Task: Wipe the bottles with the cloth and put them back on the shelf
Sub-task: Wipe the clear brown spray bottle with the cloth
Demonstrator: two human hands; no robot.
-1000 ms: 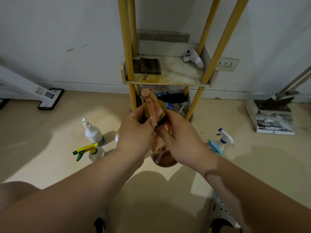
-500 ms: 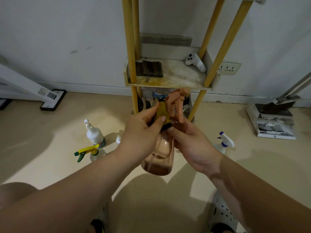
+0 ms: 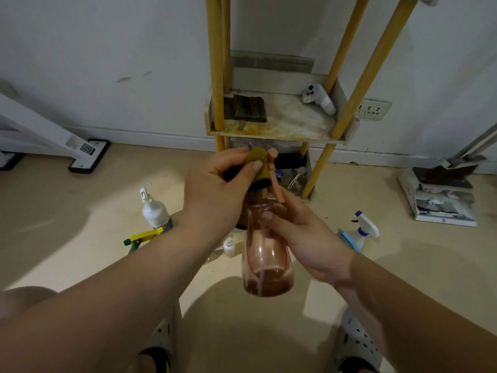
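Now our left hand (image 3: 215,193) pinches the olive cloth (image 3: 259,161) on the pink plastic spray bottle (image 3: 266,265); right hand (image 3: 309,243) grips its neck, probably light, slippery.

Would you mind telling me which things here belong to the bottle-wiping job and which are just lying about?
Job: pink spray bottle in the right hand; cloth in the left hand; shelf; on the floor, tall white bottle, yellow-trigger sprayer, small white bottle, blue-white sprayer.
Lying about: white controller and dark folded item on the shelf; wall socket; box by the wall.
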